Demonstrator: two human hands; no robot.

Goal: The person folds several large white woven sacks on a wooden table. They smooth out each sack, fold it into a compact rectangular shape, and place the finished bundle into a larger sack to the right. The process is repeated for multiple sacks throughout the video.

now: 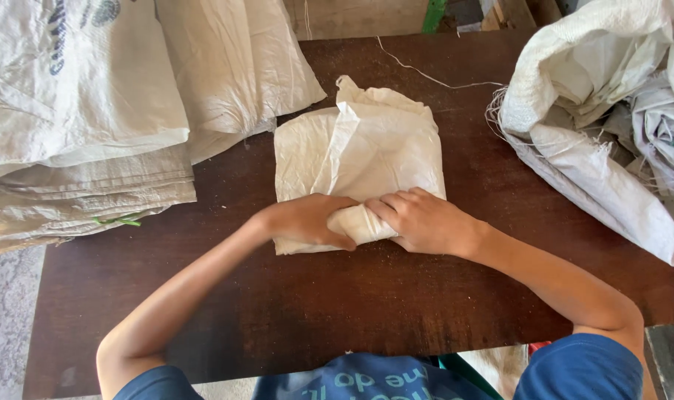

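Folded woven sack [359, 152], crinkled; both hands [307, 221] gripping edge.

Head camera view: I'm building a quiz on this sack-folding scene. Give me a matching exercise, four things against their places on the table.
Things:
1. folded white sack
2. stack of flat sacks
3. crumpled open sack
4. loose thread

Places:
A. right edge of the dark wooden table
B. far side, trailing toward the right pile
C. centre, its near edge rolled under the left hand and right hand
D. left side

Pairs: 1-C, 2-D, 3-A, 4-B
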